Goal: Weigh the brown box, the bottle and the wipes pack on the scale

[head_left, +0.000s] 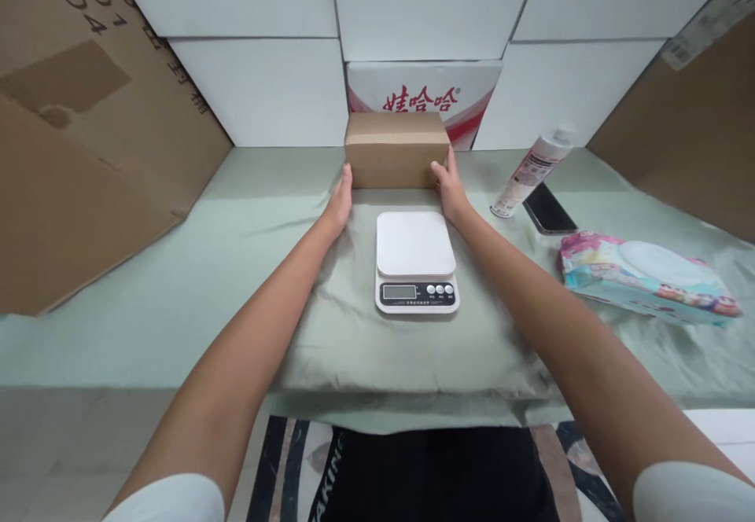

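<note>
Now pressing left hand [340, 201] and right hand [449, 189] flat against box [396, 148] sides; best squeezed evenly, lifted level over scale [416, 261].

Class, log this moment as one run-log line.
left hand: on cardboard box left side | right hand: on right side | kitchen scale: bare, in front
</note>
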`<state>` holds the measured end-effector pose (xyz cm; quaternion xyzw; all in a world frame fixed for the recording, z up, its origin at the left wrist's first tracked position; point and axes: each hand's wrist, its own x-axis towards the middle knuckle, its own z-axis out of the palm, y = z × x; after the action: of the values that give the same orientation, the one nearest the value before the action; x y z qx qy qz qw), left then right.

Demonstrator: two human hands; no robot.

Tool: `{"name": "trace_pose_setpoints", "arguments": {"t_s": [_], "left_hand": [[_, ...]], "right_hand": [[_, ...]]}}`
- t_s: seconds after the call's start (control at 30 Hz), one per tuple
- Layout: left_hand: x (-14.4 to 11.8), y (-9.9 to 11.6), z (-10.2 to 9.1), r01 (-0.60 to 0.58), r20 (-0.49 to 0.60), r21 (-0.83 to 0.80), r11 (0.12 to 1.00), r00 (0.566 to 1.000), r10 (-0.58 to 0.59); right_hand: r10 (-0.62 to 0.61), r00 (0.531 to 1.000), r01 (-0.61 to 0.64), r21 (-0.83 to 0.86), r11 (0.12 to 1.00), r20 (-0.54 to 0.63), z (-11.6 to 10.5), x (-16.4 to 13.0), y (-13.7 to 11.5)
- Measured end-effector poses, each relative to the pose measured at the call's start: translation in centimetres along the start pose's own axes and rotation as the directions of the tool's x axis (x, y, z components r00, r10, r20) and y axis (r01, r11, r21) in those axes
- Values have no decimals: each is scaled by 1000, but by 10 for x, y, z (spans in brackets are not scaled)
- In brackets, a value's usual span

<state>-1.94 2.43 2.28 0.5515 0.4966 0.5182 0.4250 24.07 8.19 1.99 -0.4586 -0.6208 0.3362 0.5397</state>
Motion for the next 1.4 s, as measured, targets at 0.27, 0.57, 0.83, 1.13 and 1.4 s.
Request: {"name": "trace_pose_setpoints", "arguments": {"t_s": [0.27, 0.57, 0.83, 1.13, 1.4], "left_hand": [[-120, 55, -14, -136, 126, -55, 989, 982, 142], [-219, 46, -5, -135, 52, -59, 989, 989, 138], [-234, 40, -7, -112, 39, -36, 993, 993, 113], [-235, 37, -7, -130, 33, -24, 991, 991, 130], [-229, 41, -7, -163, -39, 17, 987, 986, 163]], "right_hand": [[-256, 967, 254, -123, 959, 1, -72, -113, -62], [-267, 963, 259, -126, 958, -48, -77, -204, -71], [-262, 964, 255, -119, 960, -49, -77, -206, -68], [-282, 958, 274, -122, 954, -51, -76, -209, -68], [-283, 951, 264, -146, 953, -124, -81, -211, -69]]}}
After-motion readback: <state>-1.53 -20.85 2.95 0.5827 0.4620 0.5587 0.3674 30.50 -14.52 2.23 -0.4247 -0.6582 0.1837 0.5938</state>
